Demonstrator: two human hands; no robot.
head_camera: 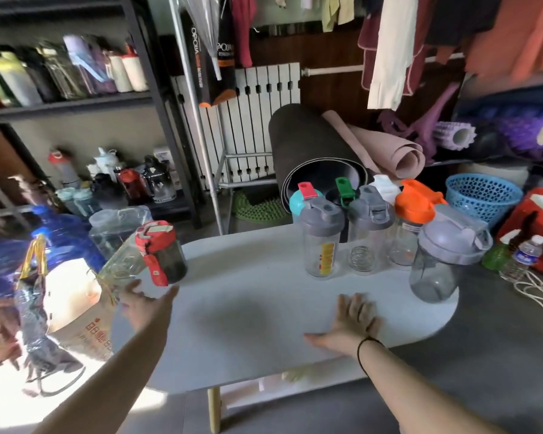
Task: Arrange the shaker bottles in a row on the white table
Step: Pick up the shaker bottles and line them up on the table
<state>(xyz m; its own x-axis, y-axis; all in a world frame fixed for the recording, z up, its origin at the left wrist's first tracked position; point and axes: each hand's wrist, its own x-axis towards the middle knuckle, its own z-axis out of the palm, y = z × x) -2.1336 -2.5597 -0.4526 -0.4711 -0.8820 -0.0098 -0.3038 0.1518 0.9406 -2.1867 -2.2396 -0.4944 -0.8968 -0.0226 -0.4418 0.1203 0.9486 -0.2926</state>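
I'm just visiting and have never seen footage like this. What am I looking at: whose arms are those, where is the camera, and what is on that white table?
There is no machine here. A person wears a wide-angle camera on the head, looking forward and down, so the two bare arms are their own. The left hand holds a tilted bottle with a red lid at the left edge of the white table. The right hand lies flat and open on the tabletop, holding nothing. At the far right of the table stands a cluster of shaker bottles: two grey-lidded ones, an orange-lidded one and a bigger grey-lidded one nearest the edge. More bottles stand behind them.
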